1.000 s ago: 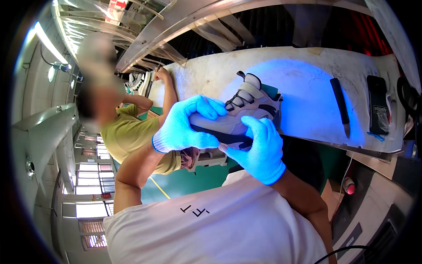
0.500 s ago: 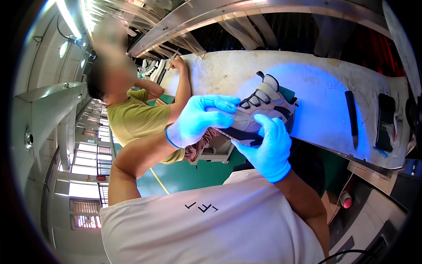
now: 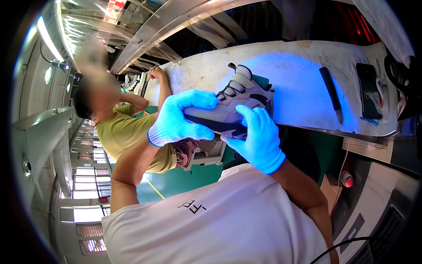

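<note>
A grey and black sneaker (image 3: 239, 90), its toe to the left and its opening upward, is held at the front edge of the bench under a blue light. My left hand (image 3: 181, 118), in a white knit glove that glows blue, wraps the toe end with the fingers over the top and the thumb below. Around the near side of the shoe closes my gloved right hand (image 3: 260, 140), fingers on the side panel and thumb low by the sole. Parts of the toe and sole are hidden by the gloves.
On the pale bench (image 3: 294, 66) to the right lie a long black-handled blade tool (image 3: 331, 94) and a black phone-like item (image 3: 369, 88). At the left a person in a yellow-green shirt (image 3: 127, 138) works near more shoes (image 3: 134, 81). A metal frame (image 3: 149, 35) with clear strips spans behind.
My left hand has shifted its grip on the toe, with the thumb now lower and wider apart. The sneaker is tilted slightly, showing more of its dark sole edge. The whole view has shifted.
</note>
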Demonstrator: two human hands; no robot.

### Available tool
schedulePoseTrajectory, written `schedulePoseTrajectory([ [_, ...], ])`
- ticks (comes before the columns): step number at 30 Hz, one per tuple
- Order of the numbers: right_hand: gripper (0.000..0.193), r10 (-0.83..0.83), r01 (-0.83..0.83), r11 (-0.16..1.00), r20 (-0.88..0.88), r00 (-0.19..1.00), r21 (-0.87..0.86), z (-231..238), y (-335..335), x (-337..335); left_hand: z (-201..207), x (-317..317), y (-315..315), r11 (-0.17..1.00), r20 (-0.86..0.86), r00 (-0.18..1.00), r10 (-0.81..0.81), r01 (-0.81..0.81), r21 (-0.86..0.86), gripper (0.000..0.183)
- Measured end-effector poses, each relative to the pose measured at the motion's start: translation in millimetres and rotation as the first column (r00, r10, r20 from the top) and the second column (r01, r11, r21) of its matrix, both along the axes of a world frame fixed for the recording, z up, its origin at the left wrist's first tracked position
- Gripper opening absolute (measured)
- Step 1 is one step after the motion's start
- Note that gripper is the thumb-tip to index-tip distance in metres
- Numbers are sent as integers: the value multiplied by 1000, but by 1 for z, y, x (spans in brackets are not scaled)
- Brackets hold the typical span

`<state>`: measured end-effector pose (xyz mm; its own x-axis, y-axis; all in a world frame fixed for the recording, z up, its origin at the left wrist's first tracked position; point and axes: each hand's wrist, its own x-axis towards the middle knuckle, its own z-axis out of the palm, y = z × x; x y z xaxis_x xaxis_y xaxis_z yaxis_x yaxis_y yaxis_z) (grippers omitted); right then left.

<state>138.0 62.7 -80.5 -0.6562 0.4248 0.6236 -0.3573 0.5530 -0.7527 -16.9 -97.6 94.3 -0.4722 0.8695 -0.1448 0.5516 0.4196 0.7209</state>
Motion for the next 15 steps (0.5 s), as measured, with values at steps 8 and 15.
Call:
schedulePoseTrajectory([
  [8, 86, 19, -18, 1000, 46, 999, -20, -9, 5, -10, -2, -20, 1, 990, -34, 991, -131, 133, 42, 72],
  [15, 86, -12, 8, 999, 85, 996, 52, -9, 20, -22, -11, -39, 1, 985, 32, 988, -152, 149, 91, 68],
])
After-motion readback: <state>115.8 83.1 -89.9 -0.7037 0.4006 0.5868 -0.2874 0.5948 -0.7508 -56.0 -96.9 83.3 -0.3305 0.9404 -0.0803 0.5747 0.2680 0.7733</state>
